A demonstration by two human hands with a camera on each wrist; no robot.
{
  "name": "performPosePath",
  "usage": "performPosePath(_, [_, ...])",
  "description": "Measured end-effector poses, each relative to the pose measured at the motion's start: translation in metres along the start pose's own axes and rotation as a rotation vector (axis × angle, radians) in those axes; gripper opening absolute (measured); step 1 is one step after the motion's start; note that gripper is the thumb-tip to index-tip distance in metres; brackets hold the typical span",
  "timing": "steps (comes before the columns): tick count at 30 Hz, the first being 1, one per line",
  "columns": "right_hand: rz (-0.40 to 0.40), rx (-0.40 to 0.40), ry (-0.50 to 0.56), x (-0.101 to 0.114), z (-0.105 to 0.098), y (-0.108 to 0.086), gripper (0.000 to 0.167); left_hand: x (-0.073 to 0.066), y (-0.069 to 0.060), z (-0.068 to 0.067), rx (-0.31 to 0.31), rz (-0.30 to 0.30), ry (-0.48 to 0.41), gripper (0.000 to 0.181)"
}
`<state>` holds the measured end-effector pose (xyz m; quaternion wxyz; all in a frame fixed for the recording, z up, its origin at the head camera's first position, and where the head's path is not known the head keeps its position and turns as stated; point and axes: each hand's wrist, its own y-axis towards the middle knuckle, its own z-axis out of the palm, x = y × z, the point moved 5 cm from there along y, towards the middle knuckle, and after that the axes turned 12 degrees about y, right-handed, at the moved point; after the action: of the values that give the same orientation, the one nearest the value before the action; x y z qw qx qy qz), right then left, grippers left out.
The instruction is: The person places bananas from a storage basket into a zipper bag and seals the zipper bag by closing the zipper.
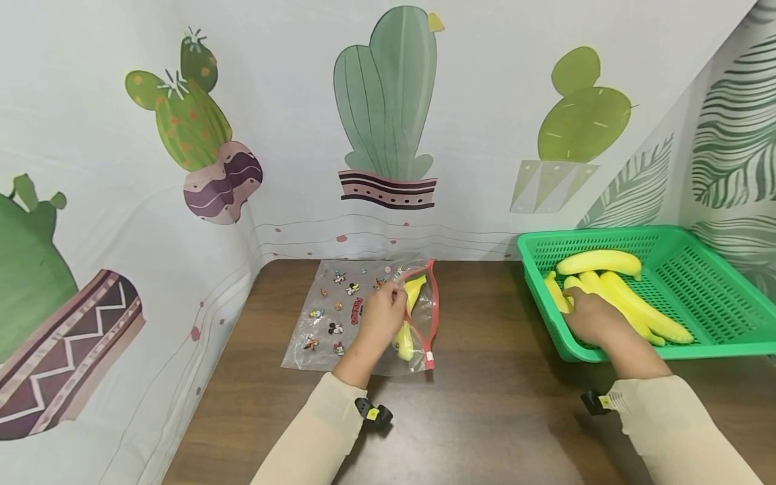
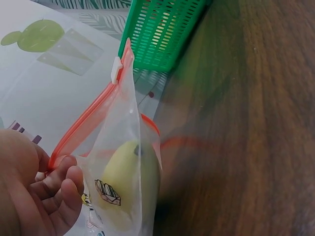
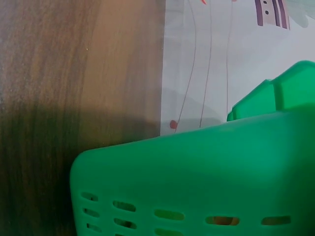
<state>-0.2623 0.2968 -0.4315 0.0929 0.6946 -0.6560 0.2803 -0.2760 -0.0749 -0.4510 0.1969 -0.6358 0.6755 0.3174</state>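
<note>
In the head view my left hand (image 1: 382, 311) pinches the red zip edge of a clear printed plastic bag (image 1: 327, 303) and holds its mouth apart. In the left wrist view the thumb and fingers meet on the red zip strip (image 2: 81, 125), which has a white slider. A yellow banana (image 2: 120, 182) shows through the plastic. On the right, my right hand (image 1: 597, 320) reaches over the near left rim of a green basket (image 1: 718, 273), touching the yellow bananas (image 1: 645, 310). Its fingertips are hidden. The right wrist view shows only the basket's outer wall (image 3: 197, 172), no hand.
One more banana (image 1: 599, 261) lies along the back of the basket. Bag and basket stand apart on a brown wooden table (image 1: 479, 323). Behind it hangs a white cloth (image 1: 485, 101) printed with cacti.
</note>
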Motion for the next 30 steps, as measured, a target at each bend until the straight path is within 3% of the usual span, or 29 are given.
performPosePath(6, [0.001,-0.029,0.000,-0.001,-0.001,0.000,0.062,-0.001,0.000,-0.001,-0.001,0.002,0.004,0.026])
performPosePath(19, [-0.008,-0.107,0.069,0.004,-0.010,-0.005,0.070,-0.002,0.000,-0.002,0.058,-0.038,-0.058,0.035])
performPosePath(30, [-0.030,-0.223,0.133,0.016,-0.022,-0.011,0.072,-0.009,-0.001,-0.009,0.046,-0.017,-0.066,0.033])
